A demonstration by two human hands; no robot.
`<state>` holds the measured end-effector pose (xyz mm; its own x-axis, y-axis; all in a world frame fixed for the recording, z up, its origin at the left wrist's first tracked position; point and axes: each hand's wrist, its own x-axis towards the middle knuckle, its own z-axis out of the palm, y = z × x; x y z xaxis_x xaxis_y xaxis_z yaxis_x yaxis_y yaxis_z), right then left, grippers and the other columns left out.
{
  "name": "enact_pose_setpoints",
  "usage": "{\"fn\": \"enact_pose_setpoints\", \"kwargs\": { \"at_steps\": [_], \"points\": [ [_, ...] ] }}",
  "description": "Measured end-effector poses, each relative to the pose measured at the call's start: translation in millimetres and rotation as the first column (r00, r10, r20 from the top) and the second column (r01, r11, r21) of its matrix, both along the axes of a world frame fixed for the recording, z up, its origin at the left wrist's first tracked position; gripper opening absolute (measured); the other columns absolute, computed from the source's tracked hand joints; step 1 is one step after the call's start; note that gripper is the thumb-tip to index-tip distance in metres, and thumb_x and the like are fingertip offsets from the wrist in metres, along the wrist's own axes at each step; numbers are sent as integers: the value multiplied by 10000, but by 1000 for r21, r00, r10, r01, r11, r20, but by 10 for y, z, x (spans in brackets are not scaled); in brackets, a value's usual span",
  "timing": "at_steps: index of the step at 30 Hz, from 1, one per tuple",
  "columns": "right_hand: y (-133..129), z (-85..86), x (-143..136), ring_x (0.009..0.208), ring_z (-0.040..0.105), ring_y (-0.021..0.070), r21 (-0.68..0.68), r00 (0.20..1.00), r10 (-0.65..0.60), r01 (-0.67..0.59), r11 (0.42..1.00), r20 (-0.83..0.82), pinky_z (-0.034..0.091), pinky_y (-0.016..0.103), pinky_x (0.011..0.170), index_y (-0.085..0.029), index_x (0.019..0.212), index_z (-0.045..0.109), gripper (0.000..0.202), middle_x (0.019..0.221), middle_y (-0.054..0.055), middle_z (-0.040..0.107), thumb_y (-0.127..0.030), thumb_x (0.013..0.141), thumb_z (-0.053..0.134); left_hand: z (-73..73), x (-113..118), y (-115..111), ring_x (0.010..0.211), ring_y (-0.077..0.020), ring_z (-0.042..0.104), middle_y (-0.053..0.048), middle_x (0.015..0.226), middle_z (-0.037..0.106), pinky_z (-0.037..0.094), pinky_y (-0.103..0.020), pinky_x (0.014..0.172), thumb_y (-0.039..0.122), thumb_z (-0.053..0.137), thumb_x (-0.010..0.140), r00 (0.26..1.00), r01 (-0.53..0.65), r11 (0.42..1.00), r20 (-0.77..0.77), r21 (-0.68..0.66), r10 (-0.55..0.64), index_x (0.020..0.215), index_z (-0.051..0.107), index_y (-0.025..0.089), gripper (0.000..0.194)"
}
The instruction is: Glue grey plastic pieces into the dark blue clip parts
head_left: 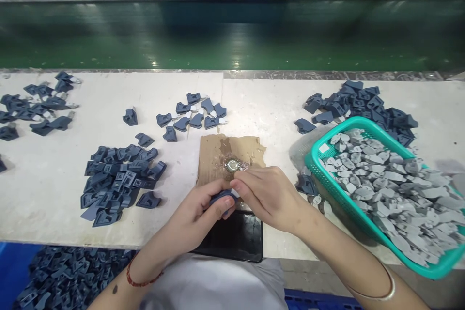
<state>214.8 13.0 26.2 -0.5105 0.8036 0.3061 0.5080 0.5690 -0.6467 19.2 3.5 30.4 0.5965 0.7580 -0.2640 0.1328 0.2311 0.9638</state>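
We hold a blue piece (221,195) between the thumb and curled fingers of our left hand (198,209). Its long axis runs roughly sideways, its white tip (235,193) pointing toward our right hand (269,197). Those fingers are bent against the tip; we cannot tell whether they grip it. Cardboard (210,157) lies just beyond our fingertips.

The left forearm (160,252) and right forearm (334,249) are angled inward from the frame's bottom edge. Below centre, the left hand (203,208) is curled, thumb extended; the right hand (274,196) is held close beside, fingers bent.
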Motion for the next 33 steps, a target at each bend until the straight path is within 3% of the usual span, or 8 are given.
{"fn": "enact_pose_setpoints", "kwargs": {
  "at_steps": [4,8,10,13,16,18,26,33],
  "points": [
    [-16,26,-6,512,418,106,-66,968,-12,-4,998,-249,332,257,534,-226,716,418,407,580,-35,481,-275,1103,300,-10,66,-13,605,-136,459,-1,670,524,411,-273,634,510,542,1007,970,23,963,240,-267,43,928,646,166,368],
    [-24,64,16,548,402,112,-71,964,-9,-10,997,-265,328,269,543,-220,731,434,372,624,-29,451,-276,1089,350,11,74,-9,555,-130,466,-7,658,532,378,-270,577,574,569,973,939,124,874,341,-471,51,919,661,169,419],
    [-20,80,31,556,411,116,-68,968,-3,-15,998,-251,331,273,543,-220,724,441,379,629,-24,450,-280,1087,349,32,56,-8,591,-140,496,-17,697,560,393,-273,593,585,541,983,947,107,901,318,-421,36,936,645,179,422],
    [-13,98,39,554,404,121,5,978,-18,20,1000,-207,325,278,541,-219,690,445,416,616,-18,446,-295,1088,352,76,11,-23,737,-162,549,-30,864,620,415,-272,668,517,565,996,996,12,994,88,-110,-2,1059,628,210,320],
    [-12,110,27,552,380,126,113,995,-46,56,992,-91,310,282,531,-213,673,471,456,600,-12,452,-314,1095,331,109,-26,-58,804,-156,549,-6,926,621,404,-255,710,362,525,1042,983,72,972,-179,225,-31,1104,599,231,163],
    [-16,113,15,559,383,130,174,998,-52,59,983,-41,311,283,531,-209,679,497,480,596,-8,471,-318,1103,300,109,-33,-84,810,-148,553,2,931,613,409,-245,720,291,446,1071,969,129,941,-243,312,-52,1084,564,225,136],
    [-61,104,9,565,397,139,247,996,-35,15,969,79,317,290,545,-197,687,524,505,585,-9,510,-268,1110,258,49,-43,-69,838,-153,572,3,932,597,441,-251,767,289,382,1085,955,227,927,-255,299,-152,1019,510,215,162],
    [-58,130,7,549,419,139,249,991,-71,41,968,112,318,291,544,-196,676,531,492,569,-13,507,-239,1098,282,8,-9,-107,768,-137,515,21,870,562,433,-242,713,363,352,1097,977,151,967,-179,206,-114,993,517,214,245]
  ]
}}
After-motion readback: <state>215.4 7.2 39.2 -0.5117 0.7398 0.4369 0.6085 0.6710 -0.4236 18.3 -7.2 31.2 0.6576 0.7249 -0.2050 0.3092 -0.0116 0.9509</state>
